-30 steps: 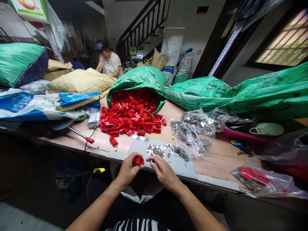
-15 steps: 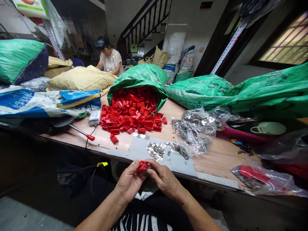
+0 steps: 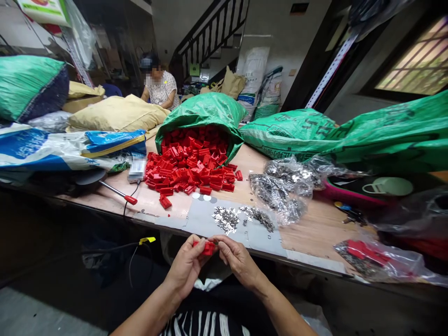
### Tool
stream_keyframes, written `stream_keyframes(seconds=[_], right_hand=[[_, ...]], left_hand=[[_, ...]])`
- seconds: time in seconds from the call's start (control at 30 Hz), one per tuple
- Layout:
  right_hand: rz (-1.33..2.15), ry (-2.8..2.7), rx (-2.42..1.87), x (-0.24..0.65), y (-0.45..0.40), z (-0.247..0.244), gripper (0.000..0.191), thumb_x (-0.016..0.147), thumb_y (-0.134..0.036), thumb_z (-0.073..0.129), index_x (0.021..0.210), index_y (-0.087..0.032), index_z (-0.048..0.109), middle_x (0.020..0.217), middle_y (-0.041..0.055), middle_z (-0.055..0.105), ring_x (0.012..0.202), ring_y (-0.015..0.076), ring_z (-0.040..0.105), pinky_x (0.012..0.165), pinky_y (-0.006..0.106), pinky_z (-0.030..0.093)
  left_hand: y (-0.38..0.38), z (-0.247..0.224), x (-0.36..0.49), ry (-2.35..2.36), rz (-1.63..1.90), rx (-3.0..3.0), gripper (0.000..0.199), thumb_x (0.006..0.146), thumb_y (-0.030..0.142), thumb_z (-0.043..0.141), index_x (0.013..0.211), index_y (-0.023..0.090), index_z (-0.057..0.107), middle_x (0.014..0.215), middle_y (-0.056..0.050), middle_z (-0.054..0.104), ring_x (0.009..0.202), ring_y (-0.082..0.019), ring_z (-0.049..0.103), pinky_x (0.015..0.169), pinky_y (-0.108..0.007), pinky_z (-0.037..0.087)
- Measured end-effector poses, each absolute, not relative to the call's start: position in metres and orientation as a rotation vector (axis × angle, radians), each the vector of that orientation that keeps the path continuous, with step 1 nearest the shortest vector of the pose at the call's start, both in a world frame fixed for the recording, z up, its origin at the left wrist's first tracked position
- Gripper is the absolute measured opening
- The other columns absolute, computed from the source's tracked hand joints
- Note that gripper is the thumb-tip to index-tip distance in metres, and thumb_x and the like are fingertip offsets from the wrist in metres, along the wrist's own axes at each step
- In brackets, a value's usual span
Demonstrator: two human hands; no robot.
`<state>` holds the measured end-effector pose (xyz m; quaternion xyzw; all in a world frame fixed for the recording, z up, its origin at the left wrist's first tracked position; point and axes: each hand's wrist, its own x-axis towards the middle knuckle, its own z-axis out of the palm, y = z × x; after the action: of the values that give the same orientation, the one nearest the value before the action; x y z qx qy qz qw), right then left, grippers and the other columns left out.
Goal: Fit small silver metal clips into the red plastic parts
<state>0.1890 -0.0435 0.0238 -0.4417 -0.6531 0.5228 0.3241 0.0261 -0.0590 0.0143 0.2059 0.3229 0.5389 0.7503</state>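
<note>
My left hand (image 3: 185, 265) is closed around a small red plastic part (image 3: 209, 248), held just in front of the table's near edge. Beside the part's right end is my right hand (image 3: 240, 262), its thumb and forefinger pinched together. Whatever sits between those fingertips is too small or hidden to make out. Past my hands, small silvery metal pieces (image 3: 227, 220) lie on a grey mat (image 3: 201, 219), with a second, darker cluster (image 3: 262, 219) to their right. A heap of similar red parts (image 3: 189, 163) spills from the mouth of a green sack (image 3: 206, 107).
Clear plastic bags of metal pieces (image 3: 280, 191) lie right of the mat. Another bag with red and metal bits (image 3: 371, 256) rests at the right edge. A red-tipped lever (image 3: 119, 192) juts out at left. Behind the sacks sits another person (image 3: 163, 88).
The red part has turned in my left hand and now shows a longer side. My right fingertips have shifted slightly at its right end.
</note>
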Motion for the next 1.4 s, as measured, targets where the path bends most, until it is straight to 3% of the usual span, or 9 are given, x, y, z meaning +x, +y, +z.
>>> stream_keyframes(seconds=[0.27,0.37,0.5,0.67,0.87,1.03,1.2,1.3,1.4], right_hand=[[1.087,-1.821,-1.415,0.224,-0.047,0.022,0.038,0.093,-0.043,0.040,0.117,-0.019,0.058,0.063,-0.0026,0.054,0.061,0.0130,0.051,0.061,0.024,0.041],[0.837,-1.798,-1.524,0.242,-0.039,0.019,0.031,0.091,-0.040,0.046,0.109,-0.020,0.060,0.083,0.0032,0.065,0.077,0.0176,0.059,0.071,0.028,0.046],[0.432,-1.846,-1.629,0.261,-0.021,0.013,0.023,0.088,-0.029,0.047,0.105,-0.020,0.060,0.104,0.0079,0.064,0.094,0.0221,0.060,0.083,0.035,0.046],[0.164,-1.985,-1.756,0.261,-0.002,0.008,0.025,0.088,-0.026,0.048,0.110,-0.021,0.058,0.107,0.0075,0.060,0.091,0.0218,0.061,0.076,0.032,0.048],[0.058,-2.028,-1.826,0.255,0.002,0.006,0.016,0.088,-0.032,0.050,0.098,-0.024,0.060,0.099,0.0037,0.062,0.078,0.0187,0.062,0.061,0.028,0.046],[0.106,-2.014,-1.722,0.264,0.006,0.000,0.014,0.087,-0.027,0.046,0.090,-0.022,0.059,0.090,0.0052,0.062,0.079,0.0197,0.061,0.068,0.030,0.046],[0.210,-1.922,-1.684,0.274,0.011,-0.008,0.018,0.084,-0.024,0.046,0.098,-0.019,0.056,0.088,0.0071,0.063,0.081,0.0216,0.061,0.075,0.035,0.048],[0.249,-1.881,-1.686,0.276,0.010,-0.008,0.021,0.081,-0.022,0.048,0.100,-0.018,0.057,0.090,0.0077,0.065,0.084,0.0223,0.062,0.077,0.035,0.048],[0.275,-1.891,-1.677,0.275,0.008,-0.003,0.016,0.081,-0.021,0.047,0.091,-0.019,0.060,0.088,0.0071,0.066,0.084,0.0219,0.062,0.077,0.035,0.048]], left_hand=[[-0.047,-0.015,-0.013,1.182,1.173,1.059,0.034,0.068,0.027,0.073,0.101,0.020,0.069,0.106,-0.009,0.069,0.104,-0.024,0.062,0.095,-0.034,0.044],[-0.039,-0.008,-0.021,1.247,1.255,1.119,0.030,0.069,0.027,0.073,0.098,0.019,0.070,0.098,-0.009,0.070,0.095,-0.023,0.064,0.091,-0.031,0.045],[-0.019,0.002,-0.030,1.496,1.451,1.354,0.032,0.072,0.027,0.070,0.104,0.023,0.067,0.100,-0.007,0.065,0.092,-0.023,0.061,0.090,-0.035,0.044],[0.018,-0.001,-0.044,2.004,1.384,1.824,0.054,0.081,0.027,0.058,0.131,0.014,0.044,0.127,-0.017,0.050,0.122,-0.031,0.043,0.104,-0.046,0.032],[0.051,-0.006,-0.063,2.293,1.091,1.851,0.062,0.080,0.028,0.059,0.135,0.009,0.036,0.134,-0.023,0.045,0.126,-0.034,0.039,0.102,-0.049,0.031],[0.059,-0.004,-0.068,2.306,0.982,1.818,0.053,0.078,0.022,0.058,0.128,0.013,0.046,0.118,-0.018,0.060,0.116,-0.034,0.048,0.096,-0.050,0.036],[0.048,0.004,-0.062,2.234,1.101,1.769,0.050,0.078,0.021,0.057,0.126,0.014,0.050,0.118,-0.018,0.058,0.115,-0.035,0.049,0.095,-0.052,0.037],[0.035,0.013,-0.049,1.814,1.401,1.516,0.056,0.072,0.022,0.065,0.126,0.022,0.049,0.121,-0.012,0.056,0.111,-0.027,0.053,0.092,-0.043,0.043],[0.015,0.025,-0.028,1.273,1.437,1.004,0.059,0.063,0.023,0.075,0.118,0.019,0.054,0.104,-0.007,0.065,0.093,-0.020,0.062,0.084,-0.033,0.048]])
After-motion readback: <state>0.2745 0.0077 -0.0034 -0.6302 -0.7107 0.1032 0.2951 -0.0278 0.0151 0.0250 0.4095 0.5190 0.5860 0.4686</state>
